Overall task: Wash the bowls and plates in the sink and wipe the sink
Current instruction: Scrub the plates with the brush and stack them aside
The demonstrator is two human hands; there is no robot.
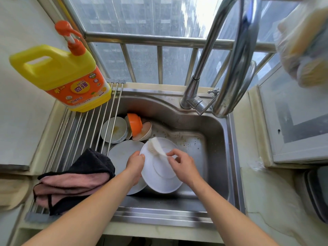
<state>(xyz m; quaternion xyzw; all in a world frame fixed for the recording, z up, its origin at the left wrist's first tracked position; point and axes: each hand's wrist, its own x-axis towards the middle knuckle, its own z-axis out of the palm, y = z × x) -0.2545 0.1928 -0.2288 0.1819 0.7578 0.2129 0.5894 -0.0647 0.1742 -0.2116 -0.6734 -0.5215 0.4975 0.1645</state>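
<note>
Standing at the far left, a yellow detergent bottle (60, 75) with an orange pump rests on the back end of a roll-up drying rack (83, 128) laid over the left part of the steel sink (218, 139). Nearer, a folded black-and-pink cloth (76, 178) lies on the same rack. Under the rack's rods, a soiled plate (114, 130), an orange bowl (135, 124) tipped on its side and another bowl (146, 133) sit at the back left of the basin. A larger plate (122, 153) lies below them. The left hand (135, 166) grips the left rim of a white plate (160, 169), held tilted with its underside up over the basin. The right hand (183, 166) pinches a pale scrubbing rag (157, 146) that lies across the plate's upper edge. The faucet (195, 86) rises from the sink's back right corner.
</note>
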